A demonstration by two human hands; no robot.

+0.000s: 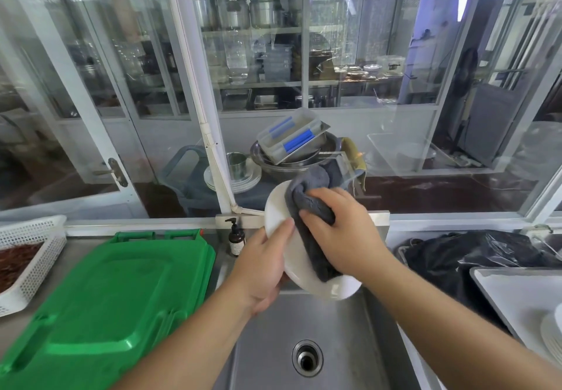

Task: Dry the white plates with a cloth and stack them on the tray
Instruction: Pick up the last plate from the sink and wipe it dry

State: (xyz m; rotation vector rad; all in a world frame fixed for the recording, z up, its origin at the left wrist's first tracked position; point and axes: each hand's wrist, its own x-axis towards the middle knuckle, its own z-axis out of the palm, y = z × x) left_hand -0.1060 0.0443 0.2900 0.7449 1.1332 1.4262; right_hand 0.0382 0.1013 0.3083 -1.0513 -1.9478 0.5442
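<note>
Head view, items as seen:

- White plate [278, 207], one, held tilted above the sink [304, 329]. The left hand [261, 265] grips its left rim, thumb lying across the face and the other fingers curled behind.
- Grey cloth [310, 204], one, bunched and draped down the plate's face. The right hand [343, 231] clutches it, fingers curled over the fabric and pressing it to the plate.
- Tray [511, 292], one, pale, at the right edge beside the sink. It carries one stack of white plates [555, 335] at the frame edge; their number cannot be told.
- Black plastic bag [474, 253], one, crumpled behind the tray.
- Green lids [115, 292], stacked left of the sink; at least two edges show.
- White perforated basket [30, 246], one, far left, holding reddish-brown contents.
- Dark pump bottle [236, 239], one, upright behind the sink.
- Behind the glass: one pile of metal bowls [292, 161] topped by a clear box with two blue clips.
</note>
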